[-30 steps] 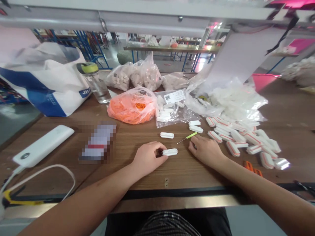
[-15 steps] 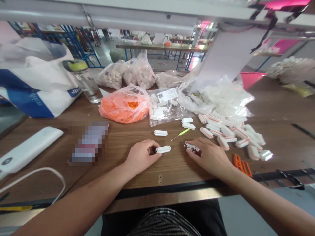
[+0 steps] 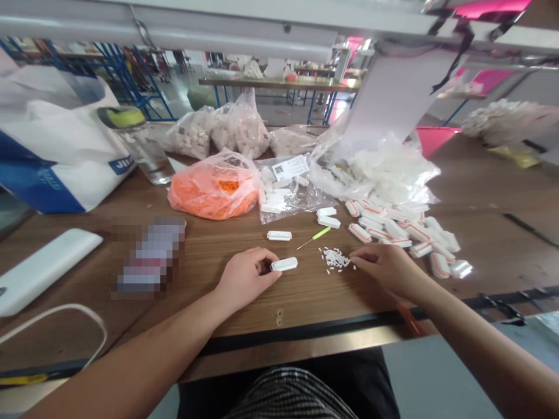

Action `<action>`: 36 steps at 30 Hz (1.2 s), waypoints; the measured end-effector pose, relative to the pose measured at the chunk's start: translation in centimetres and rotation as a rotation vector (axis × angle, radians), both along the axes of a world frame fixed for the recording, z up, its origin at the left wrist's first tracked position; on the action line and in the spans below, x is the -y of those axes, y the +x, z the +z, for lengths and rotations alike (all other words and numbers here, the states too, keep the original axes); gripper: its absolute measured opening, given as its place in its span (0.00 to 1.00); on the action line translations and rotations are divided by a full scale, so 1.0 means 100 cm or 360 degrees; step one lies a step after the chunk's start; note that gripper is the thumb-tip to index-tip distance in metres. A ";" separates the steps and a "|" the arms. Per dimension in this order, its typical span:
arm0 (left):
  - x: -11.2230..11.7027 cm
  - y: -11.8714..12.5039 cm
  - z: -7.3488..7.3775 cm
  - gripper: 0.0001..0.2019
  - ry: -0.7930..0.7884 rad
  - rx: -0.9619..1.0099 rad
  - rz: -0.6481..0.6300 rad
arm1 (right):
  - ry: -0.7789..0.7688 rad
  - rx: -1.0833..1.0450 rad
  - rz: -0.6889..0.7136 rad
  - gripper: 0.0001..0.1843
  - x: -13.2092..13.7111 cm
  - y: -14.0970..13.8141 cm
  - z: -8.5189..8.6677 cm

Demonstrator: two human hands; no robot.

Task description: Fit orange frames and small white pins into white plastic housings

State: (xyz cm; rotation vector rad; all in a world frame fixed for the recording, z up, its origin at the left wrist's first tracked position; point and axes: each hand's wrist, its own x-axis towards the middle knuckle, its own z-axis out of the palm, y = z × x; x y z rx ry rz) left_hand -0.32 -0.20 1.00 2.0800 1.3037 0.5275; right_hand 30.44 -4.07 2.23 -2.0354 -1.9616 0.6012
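Observation:
My left hand (image 3: pixel 246 272) grips one end of a white oblong plastic housing (image 3: pixel 285 265), thumb in front and fingers behind, just over the table. At the right edge of a small heap of tiny white plastic pieces (image 3: pixel 334 258), my right hand (image 3: pixel 386 265) has its fingertips pinched together. Whatever is between those fingertips is too small to make out. Behind the heap lies a thin pick with a green handle (image 3: pixel 321 233). Another white housing (image 3: pixel 279 235) rests beyond my left hand, and two more white housings (image 3: pixel 328 222) lie farther back.
Many white housings with orange strips (image 3: pixel 419 231) are piled at right. Orange parts fill a plastic bag (image 3: pixel 213 186) at the back, beside a clear labelled bag (image 3: pixel 283 195). A bottle (image 3: pixel 146 148), a blurred flat object (image 3: pixel 151 256) and a white power bank (image 3: pixel 50 270) stand left.
My right hand has drawn back from over the tiny white pieces, uncovering them, and its fingers are now pinched at their right side. My left hand keeps holding the housing. The view shifted slightly.

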 end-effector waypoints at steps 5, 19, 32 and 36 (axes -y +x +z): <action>0.000 -0.001 0.000 0.07 0.0003 -0.0014 -0.0022 | -0.0002 -0.0057 -0.0037 0.13 0.002 -0.008 -0.003; -0.001 -0.001 -0.002 0.07 0.0044 -0.0007 -0.0043 | 0.0128 -0.0157 -0.0103 0.13 0.000 0.009 -0.003; -0.001 -0.001 -0.001 0.07 0.0045 0.0010 -0.0048 | 0.0001 -0.0218 -0.0036 0.13 0.002 0.007 -0.001; -0.001 -0.001 -0.001 0.06 0.0036 0.0010 -0.0038 | -0.0032 -0.0114 -0.0032 0.12 -0.001 0.008 -0.006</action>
